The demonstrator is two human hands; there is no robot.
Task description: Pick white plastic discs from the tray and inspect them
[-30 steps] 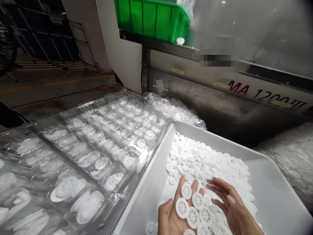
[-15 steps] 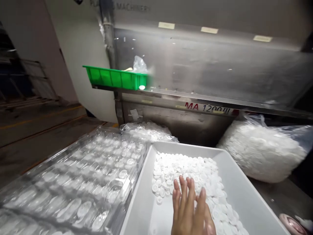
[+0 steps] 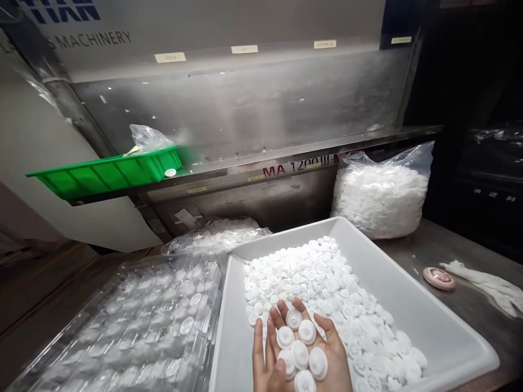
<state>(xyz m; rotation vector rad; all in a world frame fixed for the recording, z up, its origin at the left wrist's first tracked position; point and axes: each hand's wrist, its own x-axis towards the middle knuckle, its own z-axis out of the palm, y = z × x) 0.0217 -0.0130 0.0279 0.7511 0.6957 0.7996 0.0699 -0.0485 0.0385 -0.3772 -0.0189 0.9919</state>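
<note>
I have just turned the handful over: half a second ago one palm covered the other, and a second ago the spoked faces lay upward in my left palm. Now the white plastic discs (image 3: 300,355) lie in my right hand (image 3: 335,362), cupped and palm up, their solid stepped faces showing, so this handful is reversed. My left hand (image 3: 265,375) is beside them, fingers straight, its thumb apparently on a disc at the palm's edge; that thumb hides part of it.

Both hands are over the grey bin (image 3: 412,310), lower centre, in front of its heap of loose discs (image 3: 298,272). A clear compartment tray (image 3: 210,326), filled with white pieces too blurred to read, stands just beside it, lower left. My view has swung too: a bulging bag of discs (image 3: 379,201), a pink round object (image 3: 439,278) and a white glove (image 3: 490,286) now show fully at right. The green bin (image 3: 110,177) sits left on the machine ledge.
</note>
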